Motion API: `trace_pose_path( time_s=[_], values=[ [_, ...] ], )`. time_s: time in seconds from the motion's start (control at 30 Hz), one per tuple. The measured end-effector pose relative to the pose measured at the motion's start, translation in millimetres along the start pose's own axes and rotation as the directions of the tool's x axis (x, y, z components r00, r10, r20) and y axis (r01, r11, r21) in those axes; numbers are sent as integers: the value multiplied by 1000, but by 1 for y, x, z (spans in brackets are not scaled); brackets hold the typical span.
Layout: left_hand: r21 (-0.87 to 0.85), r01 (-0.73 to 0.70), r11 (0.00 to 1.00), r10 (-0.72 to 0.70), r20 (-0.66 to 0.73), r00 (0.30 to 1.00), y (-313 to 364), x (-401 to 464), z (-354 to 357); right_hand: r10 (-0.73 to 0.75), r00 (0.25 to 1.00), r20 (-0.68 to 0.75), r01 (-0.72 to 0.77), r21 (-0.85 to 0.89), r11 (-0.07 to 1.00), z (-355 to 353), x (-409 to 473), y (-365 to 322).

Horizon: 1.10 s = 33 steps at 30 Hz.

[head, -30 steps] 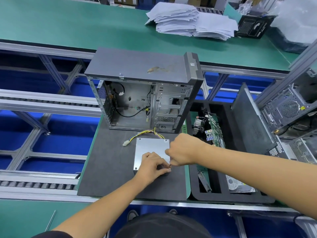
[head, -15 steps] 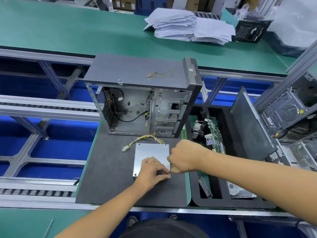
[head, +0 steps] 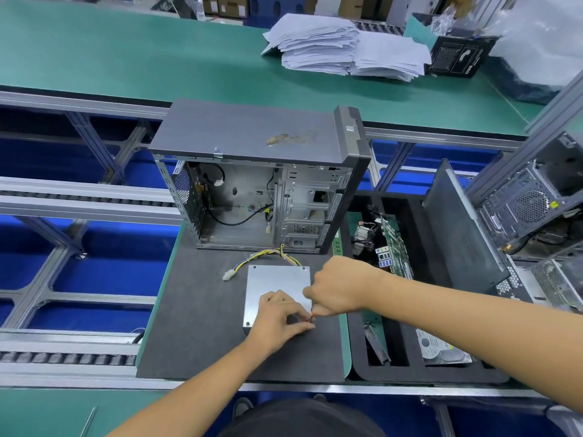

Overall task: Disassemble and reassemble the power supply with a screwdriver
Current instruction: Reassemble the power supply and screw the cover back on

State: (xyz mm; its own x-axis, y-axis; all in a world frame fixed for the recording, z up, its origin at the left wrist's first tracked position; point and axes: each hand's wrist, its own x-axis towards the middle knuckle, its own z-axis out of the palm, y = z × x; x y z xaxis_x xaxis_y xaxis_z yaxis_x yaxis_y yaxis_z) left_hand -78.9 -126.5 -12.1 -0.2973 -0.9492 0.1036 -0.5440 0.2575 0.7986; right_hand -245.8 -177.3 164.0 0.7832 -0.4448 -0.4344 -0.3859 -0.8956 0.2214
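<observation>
While the left hand [head: 280,313] pinches something tiny at the power supply [head: 277,285] corner, the right hand [head: 337,288], gripping the screwdriver [head: 312,316], should stay upright.

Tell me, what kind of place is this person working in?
Probably a computer assembly or repair line. An opened PC case stands on the work mat, a foam tray holds pulled parts, and roller conveyor rails run alongside green benches.

Power supply [head: 277,287] is a plain silver metal box lying flat on the dark mat, yellow and black wires [head: 268,256] trailing off its far edge toward the left.
</observation>
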Motion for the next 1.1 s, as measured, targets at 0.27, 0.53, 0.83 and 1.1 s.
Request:
trace_pose_path(
  time_s=[0.27,0.53,0.83,1.1],
  values=[
    [11,11,1000,-12,90,996,1,2,-3,-257,966,-4,254,-137,957,-20,0,12],
    [-11,25,1000,-24,36,999,2,1,-4,22,999,47,-20,-57,998,-7,-1,7],
    [19,-4,1000,3,88,996,4,2,-4,-244,969,43,248,-107,963,-15,-1,13],
    [1,2,1000,-2,49,999,8,3,-6,-54,999,-8,53,-42,998,-3,0,5]
  ],
)
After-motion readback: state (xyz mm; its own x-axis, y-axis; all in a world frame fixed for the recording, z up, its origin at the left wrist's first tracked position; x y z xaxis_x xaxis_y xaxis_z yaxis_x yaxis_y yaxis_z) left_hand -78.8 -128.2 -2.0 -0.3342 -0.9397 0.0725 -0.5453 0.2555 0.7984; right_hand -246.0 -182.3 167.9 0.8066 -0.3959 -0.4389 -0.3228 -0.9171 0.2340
